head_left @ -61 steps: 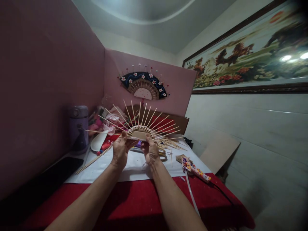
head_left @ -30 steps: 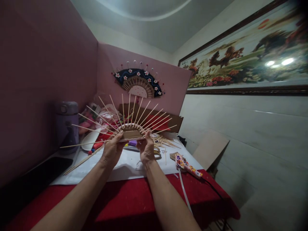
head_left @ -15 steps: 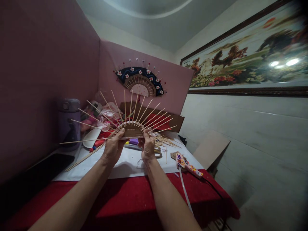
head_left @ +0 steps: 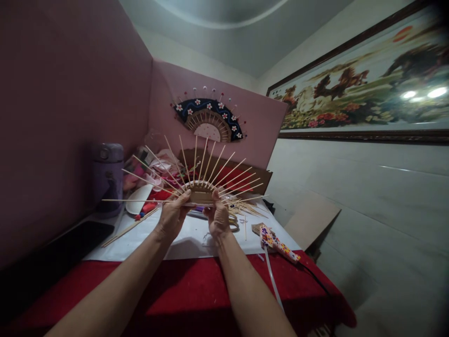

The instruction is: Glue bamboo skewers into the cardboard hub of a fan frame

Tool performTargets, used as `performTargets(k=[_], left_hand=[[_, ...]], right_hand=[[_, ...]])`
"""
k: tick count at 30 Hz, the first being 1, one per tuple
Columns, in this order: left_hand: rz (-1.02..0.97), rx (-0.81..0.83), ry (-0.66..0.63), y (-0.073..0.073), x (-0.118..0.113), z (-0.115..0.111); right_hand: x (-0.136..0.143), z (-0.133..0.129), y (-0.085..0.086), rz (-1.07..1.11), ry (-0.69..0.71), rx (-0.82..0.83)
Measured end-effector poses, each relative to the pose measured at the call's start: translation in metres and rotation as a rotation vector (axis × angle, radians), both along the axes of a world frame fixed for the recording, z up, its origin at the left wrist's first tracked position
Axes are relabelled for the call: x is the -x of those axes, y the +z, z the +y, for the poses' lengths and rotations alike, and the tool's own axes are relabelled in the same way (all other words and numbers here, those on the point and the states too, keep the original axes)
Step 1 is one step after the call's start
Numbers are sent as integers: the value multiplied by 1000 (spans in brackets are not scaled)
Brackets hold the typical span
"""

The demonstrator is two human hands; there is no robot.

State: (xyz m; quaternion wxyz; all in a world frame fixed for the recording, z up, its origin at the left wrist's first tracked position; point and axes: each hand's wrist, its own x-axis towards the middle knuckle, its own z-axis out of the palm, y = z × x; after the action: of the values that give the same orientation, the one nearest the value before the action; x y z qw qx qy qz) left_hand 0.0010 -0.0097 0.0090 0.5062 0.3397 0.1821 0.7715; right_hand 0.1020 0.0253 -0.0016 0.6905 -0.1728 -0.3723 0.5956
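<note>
A fan frame (head_left: 199, 197) is held up above the table: a brown cardboard half-round with a pale rim and several thin wooden sticks spreading outward. My left hand (head_left: 174, 213) grips its left end, thumb on the front face. At the right end my right hand (head_left: 218, 215) pinches it the same way, fingers hidden behind. Past it, on the pink panel, hangs a finished-looking dark blue fan (head_left: 210, 114) with white and pink flowers and round-headed pins about its edge.
A floral hot glue gun (head_left: 278, 243) with a clear glue stick and black cord lies at right. Loose sticks (head_left: 247, 207) and scissors (head_left: 233, 222) lie behind my right hand. A purple bottle (head_left: 108, 178), a white dish (head_left: 138, 200) and a dark phone-like slab (head_left: 89, 234) are at left.
The fan frame has tilted slightly, its left sticks now higher and its right ones lower. The whole view has shifted a little; both hands keep their hold.
</note>
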Motion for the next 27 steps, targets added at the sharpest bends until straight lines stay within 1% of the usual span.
performTargets(k=[3, 5, 8, 12, 17, 22, 24, 27], left_hand=[[17, -11, -3, 1, -1, -2], [7, -11, -3, 1, -2, -2], [-3, 0, 3, 1, -2, -1], [-20, -7, 16, 0, -1, 1], [-20, 1, 24, 0, -1, 1], [-16, 21, 43, 0, -1, 2], [-26, 29, 46, 0, -2, 2], [-52, 35, 63, 1, -2, 1]], right_hand=[[1, -1, 2, 4, -27, 34], [1, -2, 2, -4, -28, 15], [1, -4, 1, -8, 2, -5], [0, -2, -2, 18, 40, 9], [2, 0, -1, 7, -71, 13], [4, 0, 0, -31, -150, 44], [4, 0, 0, -29, -144, 48], [3, -1, -2, -3, -82, 6]])
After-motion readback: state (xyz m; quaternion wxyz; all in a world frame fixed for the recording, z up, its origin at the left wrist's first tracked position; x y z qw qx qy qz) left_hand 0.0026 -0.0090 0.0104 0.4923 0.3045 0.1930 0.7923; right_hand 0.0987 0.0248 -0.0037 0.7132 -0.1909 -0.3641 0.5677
